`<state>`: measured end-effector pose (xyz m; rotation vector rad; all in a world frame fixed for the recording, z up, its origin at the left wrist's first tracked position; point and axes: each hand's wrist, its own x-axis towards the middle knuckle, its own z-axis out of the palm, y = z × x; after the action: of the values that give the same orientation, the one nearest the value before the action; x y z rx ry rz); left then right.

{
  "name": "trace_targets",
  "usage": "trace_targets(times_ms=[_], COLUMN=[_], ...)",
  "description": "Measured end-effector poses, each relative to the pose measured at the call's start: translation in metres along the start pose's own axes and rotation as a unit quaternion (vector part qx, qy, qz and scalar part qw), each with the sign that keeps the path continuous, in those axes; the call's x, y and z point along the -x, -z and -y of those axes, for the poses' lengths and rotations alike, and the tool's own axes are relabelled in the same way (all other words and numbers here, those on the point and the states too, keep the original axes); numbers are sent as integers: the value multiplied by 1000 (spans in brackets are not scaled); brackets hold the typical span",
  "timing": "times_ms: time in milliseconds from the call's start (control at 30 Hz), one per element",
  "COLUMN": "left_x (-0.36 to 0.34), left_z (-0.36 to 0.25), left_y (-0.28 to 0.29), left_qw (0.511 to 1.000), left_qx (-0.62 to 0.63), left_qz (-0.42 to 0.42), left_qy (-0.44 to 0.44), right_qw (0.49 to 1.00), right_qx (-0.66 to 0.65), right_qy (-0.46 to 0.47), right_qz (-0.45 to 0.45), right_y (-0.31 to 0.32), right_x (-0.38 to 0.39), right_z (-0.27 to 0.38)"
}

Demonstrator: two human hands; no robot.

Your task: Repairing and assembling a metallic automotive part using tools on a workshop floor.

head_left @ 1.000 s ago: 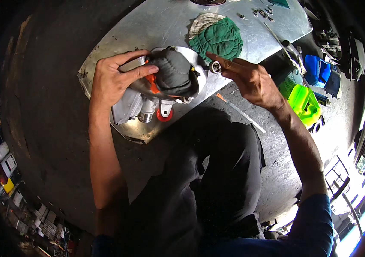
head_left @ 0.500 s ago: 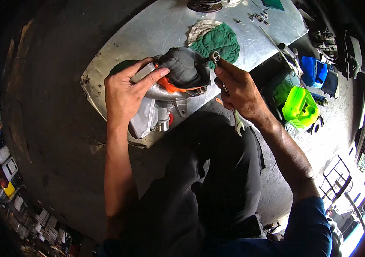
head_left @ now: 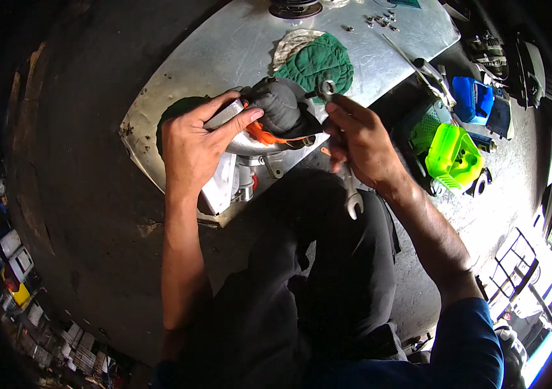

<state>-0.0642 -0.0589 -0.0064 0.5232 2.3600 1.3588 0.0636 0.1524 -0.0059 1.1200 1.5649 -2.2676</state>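
Observation:
My left hand (head_left: 195, 146) grips the left side of a silver metal housing (head_left: 253, 148), thumb over its top. The housing has a dark cloth bundle (head_left: 274, 107) in it and an orange piece (head_left: 264, 135) along its rim; a silver cylinder and bracket show underneath. My right hand (head_left: 363, 142) holds a combination wrench (head_left: 353, 201), its ring end raised by a dark stud at the housing's right and its open jaw hanging below my fingers. Whether the ring is fitted on the stud I cannot tell. The assembly rests on a sheet-metal plate (head_left: 178, 68).
On the plate lie a green and pale rag (head_left: 318, 65), small metal fittings (head_left: 383, 23) and a black round part (head_left: 295, 8). To the right are a blue container (head_left: 470, 97), a bright green plastic part (head_left: 454, 155) and metal rods (head_left: 418, 71). Assorted clutter (head_left: 16, 259) lines the left edge.
My left hand and the housing moved right and slightly down, and the housing tilted. The wrench's open end has swung into sight below my right hand, which moved a little lower.

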Motion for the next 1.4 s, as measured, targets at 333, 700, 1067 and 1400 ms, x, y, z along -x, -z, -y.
trace_targets(times_ms=[333, 700, 1067, 1400], left_x=[-3, 0, -3, -4], left_z=[7, 0, -8, -3], left_y=[13, 13, -2, 13], left_qw=[999, 999, 998, 1000], left_qx=[14, -38, -59, 2], left_qz=[-18, 16, 11, 6], left_qy=[-38, -7, -5, -27], right_qw=[841, 790, 828, 968], right_qx=[396, 460, 461, 200], right_qy=[366, 393, 298, 149], right_qz=[33, 102, -115, 2], right_y=[35, 38, 10, 51], right_x=[-45, -59, -49, -29], right_z=[2, 1, -23, -36])
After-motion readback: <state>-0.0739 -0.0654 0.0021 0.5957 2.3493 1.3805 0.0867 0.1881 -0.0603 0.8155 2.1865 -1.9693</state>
